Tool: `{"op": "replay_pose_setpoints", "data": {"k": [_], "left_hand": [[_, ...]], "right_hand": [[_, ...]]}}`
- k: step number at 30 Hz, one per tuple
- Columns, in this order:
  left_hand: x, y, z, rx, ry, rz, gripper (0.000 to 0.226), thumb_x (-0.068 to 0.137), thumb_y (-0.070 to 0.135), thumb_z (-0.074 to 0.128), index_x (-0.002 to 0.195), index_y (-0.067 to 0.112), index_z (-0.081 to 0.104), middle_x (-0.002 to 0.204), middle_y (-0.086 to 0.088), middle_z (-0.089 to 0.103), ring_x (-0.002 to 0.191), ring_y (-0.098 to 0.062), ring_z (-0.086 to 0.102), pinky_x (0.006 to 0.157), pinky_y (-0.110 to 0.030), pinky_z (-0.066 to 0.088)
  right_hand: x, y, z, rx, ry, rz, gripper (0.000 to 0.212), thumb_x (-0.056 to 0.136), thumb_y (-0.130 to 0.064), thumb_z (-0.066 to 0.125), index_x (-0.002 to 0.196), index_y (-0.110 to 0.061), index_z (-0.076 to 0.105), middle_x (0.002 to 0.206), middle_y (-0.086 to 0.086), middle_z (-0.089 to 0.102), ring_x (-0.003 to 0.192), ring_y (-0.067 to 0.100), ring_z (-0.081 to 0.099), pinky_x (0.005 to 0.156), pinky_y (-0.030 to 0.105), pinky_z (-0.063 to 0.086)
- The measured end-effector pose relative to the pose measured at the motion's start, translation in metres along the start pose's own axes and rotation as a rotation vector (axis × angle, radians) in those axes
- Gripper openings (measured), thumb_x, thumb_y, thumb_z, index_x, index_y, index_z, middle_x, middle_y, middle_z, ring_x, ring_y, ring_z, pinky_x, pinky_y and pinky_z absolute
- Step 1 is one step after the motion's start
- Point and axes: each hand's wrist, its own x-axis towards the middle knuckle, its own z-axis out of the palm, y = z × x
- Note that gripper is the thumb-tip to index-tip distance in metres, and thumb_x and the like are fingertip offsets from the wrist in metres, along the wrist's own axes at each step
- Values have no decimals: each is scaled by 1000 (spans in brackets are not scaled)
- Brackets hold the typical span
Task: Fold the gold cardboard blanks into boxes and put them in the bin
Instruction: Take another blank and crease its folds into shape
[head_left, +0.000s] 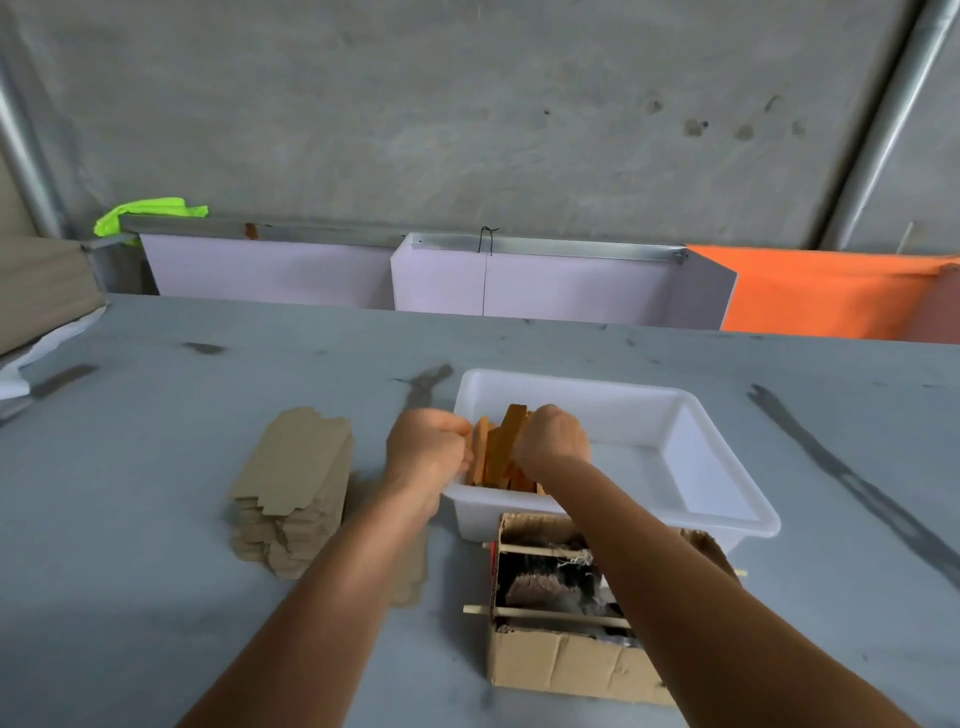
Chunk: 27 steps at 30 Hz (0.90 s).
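Observation:
A white plastic bin (691, 457) sits on the grey table, right of centre. Over its near left corner I hold a gold cardboard piece (501, 449) between both hands. My left hand (431, 449) grips its left side with curled fingers. My right hand (553, 439) grips its right side, knuckles up. More gold cardboard (519, 483) shows in the bin just below the hands; how much lies there is hidden. A stack of flat tan blanks (296, 478) lies on the table left of my left forearm.
An open brown cardboard box (566, 660) with wooden sticks across it and dark material inside stands in front of the bin, under my right forearm. White panels (519, 283) and an orange sheet (831, 296) line the table's far edge. A neon green cloth (150, 213) hangs far left.

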Motion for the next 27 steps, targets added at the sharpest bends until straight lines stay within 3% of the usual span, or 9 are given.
{"op": "replay_pose_setpoints", "data": {"k": [2,6,9,11,14,17,20,24,27], "left_hand": [[0,2,-9,-70,25,-29,26,87,-8,47,79,9,65,76,-5,65,69,-20,63,73,-32,58],[2,0,-28,-139,63,-56,31,85,-10,44,69,11,60,71,-9,62,57,-18,55,57,-26,51],[-1,-5,-38,-122,89,-38,31,86,-7,46,67,13,60,68,-4,62,54,-14,53,45,-19,46],[-3,-9,-41,-121,101,-27,31,86,-7,45,68,13,61,70,-3,63,57,-14,54,50,-20,46],[-7,-16,-40,-133,108,-35,32,86,-8,44,70,13,61,71,-2,63,59,-14,54,53,-22,45],[-9,-22,-37,-149,99,-55,29,87,-8,46,73,12,61,71,-4,62,59,-14,53,54,-23,45],[-11,-27,-35,-168,97,-67,26,86,-9,48,74,10,62,72,-6,62,58,-15,52,56,-25,45],[-18,-32,-34,-151,87,-66,29,85,-9,49,69,12,61,70,-5,62,58,-15,53,55,-24,45],[-23,-34,-34,-160,85,-69,28,85,-8,51,69,12,61,70,-5,61,57,-15,52,55,-24,45]], "right_hand": [[-21,-10,-8,-1,79,-104,12,88,-4,48,77,-6,53,77,7,55,75,24,55,64,30,46],[-91,-30,-3,-57,118,-387,15,88,-9,49,82,-10,63,82,10,63,76,27,58,60,27,35],[-140,-33,25,-124,-58,-529,20,86,-3,49,97,-5,66,97,16,66,92,32,62,71,34,47],[-154,-36,49,-188,-166,-562,25,87,-2,52,110,0,61,109,19,59,104,34,54,82,38,46],[-146,-37,82,-344,-149,-586,45,91,-9,51,133,5,39,126,22,44,115,34,38,94,40,38],[-139,-37,98,-474,-156,-536,49,89,-7,51,133,9,35,124,26,41,113,35,38,94,41,35],[-143,-36,101,-543,-131,-609,35,92,-5,45,125,8,45,118,27,49,108,36,43,90,42,35],[-150,-30,101,-565,-93,-674,39,93,-6,42,126,16,39,118,35,44,110,40,40,94,44,32],[-153,-29,101,-550,-107,-651,34,93,-4,39,122,15,40,116,33,46,107,40,41,81,43,31]]}}
